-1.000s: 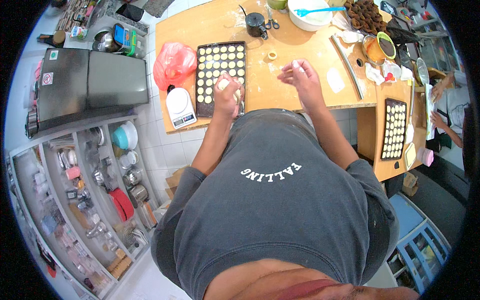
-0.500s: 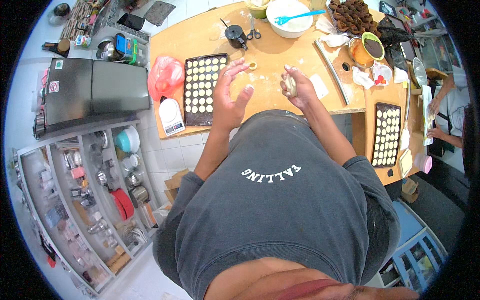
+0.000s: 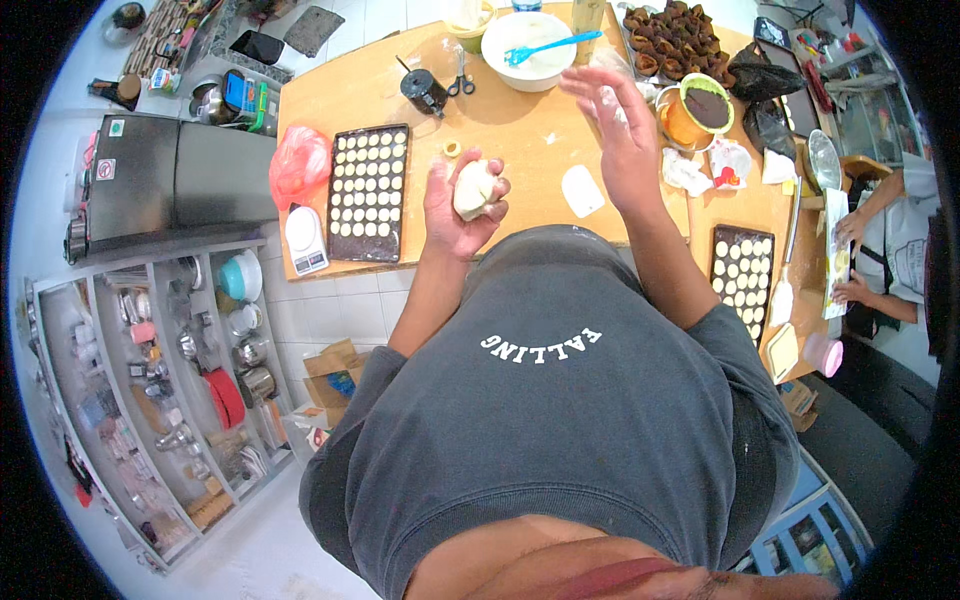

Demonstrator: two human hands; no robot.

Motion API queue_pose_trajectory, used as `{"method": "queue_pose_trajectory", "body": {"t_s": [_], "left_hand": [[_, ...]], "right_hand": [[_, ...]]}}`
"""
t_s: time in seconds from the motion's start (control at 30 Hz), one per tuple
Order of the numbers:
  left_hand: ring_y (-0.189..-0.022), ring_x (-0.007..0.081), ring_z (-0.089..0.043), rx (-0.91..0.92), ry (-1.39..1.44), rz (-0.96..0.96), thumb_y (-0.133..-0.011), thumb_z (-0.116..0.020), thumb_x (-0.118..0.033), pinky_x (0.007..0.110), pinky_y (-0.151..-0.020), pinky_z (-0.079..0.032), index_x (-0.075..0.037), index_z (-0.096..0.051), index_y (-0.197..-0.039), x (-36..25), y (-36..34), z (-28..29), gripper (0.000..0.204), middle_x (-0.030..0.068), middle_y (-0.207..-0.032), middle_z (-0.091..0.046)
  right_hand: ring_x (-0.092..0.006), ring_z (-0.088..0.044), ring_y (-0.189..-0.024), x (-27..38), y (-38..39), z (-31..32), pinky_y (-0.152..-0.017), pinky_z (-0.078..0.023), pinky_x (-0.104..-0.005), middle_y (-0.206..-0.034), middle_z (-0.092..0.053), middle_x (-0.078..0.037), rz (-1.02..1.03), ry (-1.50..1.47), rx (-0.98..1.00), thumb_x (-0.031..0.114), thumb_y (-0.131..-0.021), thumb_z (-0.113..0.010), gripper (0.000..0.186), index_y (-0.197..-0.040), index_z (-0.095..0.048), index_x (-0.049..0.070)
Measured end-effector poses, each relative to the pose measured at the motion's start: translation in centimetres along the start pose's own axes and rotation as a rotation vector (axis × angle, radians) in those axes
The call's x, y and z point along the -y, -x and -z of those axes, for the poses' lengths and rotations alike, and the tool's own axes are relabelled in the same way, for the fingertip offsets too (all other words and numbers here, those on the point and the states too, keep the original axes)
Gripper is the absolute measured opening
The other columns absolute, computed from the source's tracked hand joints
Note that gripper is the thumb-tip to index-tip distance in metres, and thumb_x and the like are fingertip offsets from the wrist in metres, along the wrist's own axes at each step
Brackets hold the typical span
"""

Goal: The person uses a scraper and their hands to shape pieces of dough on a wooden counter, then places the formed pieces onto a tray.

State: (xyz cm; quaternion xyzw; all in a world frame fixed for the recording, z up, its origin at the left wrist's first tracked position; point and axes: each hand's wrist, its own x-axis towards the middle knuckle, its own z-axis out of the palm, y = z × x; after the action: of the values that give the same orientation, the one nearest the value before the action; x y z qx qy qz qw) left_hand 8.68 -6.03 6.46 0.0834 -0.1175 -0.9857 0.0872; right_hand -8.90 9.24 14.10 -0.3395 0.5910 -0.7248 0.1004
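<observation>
A pale lump of dough (image 3: 472,188) rests in my left hand (image 3: 450,222), whose fingers curl round it above the table's near edge. Off to the right, my right hand (image 3: 628,135) is raised, its fingers stretched out and nothing visible in it. Just beyond the left hand lies a small yellow ring (image 3: 452,149). Left of that hand is a dark baking tray (image 3: 345,252) bearing rows of pale round dough pieces. Between my hands a flat white scraper (image 3: 582,191) lies on the wooden table (image 3: 530,150).
A white bowl (image 3: 490,45) with a blue spatula (image 3: 550,46) stands at the back, beside scissors (image 3: 461,80) and a black pot (image 3: 423,92). A kitchen scale (image 3: 305,240) sits front left. Rightward are a tub of dark filling (image 3: 705,108), another filled tray (image 3: 735,234) and a co-worker's hands (image 3: 852,226).
The dough has passed from my right hand to my left, which has closed round it. My right hand has opened and risen away toward the back right. The whole view has shifted.
</observation>
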Motion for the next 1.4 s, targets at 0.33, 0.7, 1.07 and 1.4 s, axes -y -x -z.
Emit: {"method": "queue_pose_trajectory", "body": {"t_s": [0.33,0.7,1.07,1.4], "left_hand": [[-0.068,0.0186,-0.061,-0.343,-0.929,-0.535,-0.093,-0.069,-0.017,0.031,-0.058,-0.048,-0.009,-0.054,-0.1,5.1,-2.7,-2.5,0.018,0.0058,-0.086,-0.061],[-0.122,0.0295,-0.059,-0.248,-1.488,-0.987,-0.092,-0.065,-0.055,0.045,-0.104,-0.042,0.003,-0.031,-0.151,2.6,-2.8,-6.4,0.09,0.0195,-0.127,-0.063],[-0.116,0.0275,-0.057,-0.467,-0.368,0.079,-0.101,-0.036,-0.073,0.043,-0.088,-0.048,-0.017,-0.035,-0.149,-0.9,0.1,4.8,0.074,0.0138,-0.133,-0.056],[-0.053,0.014,-0.047,-0.235,-0.282,0.123,-0.104,-0.058,-0.04,0.023,-0.044,-0.036,-0.013,-0.053,-0.103,-10.6,5.0,6.8,0.027,0.0072,-0.076,-0.056]], "right_hand": [[-0.0273,-0.065,-0.112,-9.3,5.6,7.3,-0.093,-0.054,-0.0454,-0.129,-0.061,-0.018,-1.007,-0.459,-0.001,0.051,-0.108,-0.045,0.053,-0.135,-0.049,0.006],[-0.0215,-0.063,-0.07,-14.3,3.2,6.7,-0.051,-0.052,-0.0375,-0.083,-0.062,-0.009,-0.974,-0.722,-0.038,0.056,-0.101,-0.059,0.047,-0.094,-0.059,0.01],[-0.0129,-0.061,-0.077,-4.0,2.7,-4.4,-0.071,-0.048,-0.0272,-0.088,-0.064,-0.004,-0.248,0.012,0.061,0.025,-0.105,-0.058,0.023,-0.103,-0.063,0.003],[-0.016,-0.066,-0.091,-6.1,3.6,-11.8,-0.087,-0.052,-0.0321,-0.092,-0.067,-0.006,-0.391,-0.1,-0.067,0.021,-0.11,-0.049,0.023,-0.105,-0.061,0.002]]}}
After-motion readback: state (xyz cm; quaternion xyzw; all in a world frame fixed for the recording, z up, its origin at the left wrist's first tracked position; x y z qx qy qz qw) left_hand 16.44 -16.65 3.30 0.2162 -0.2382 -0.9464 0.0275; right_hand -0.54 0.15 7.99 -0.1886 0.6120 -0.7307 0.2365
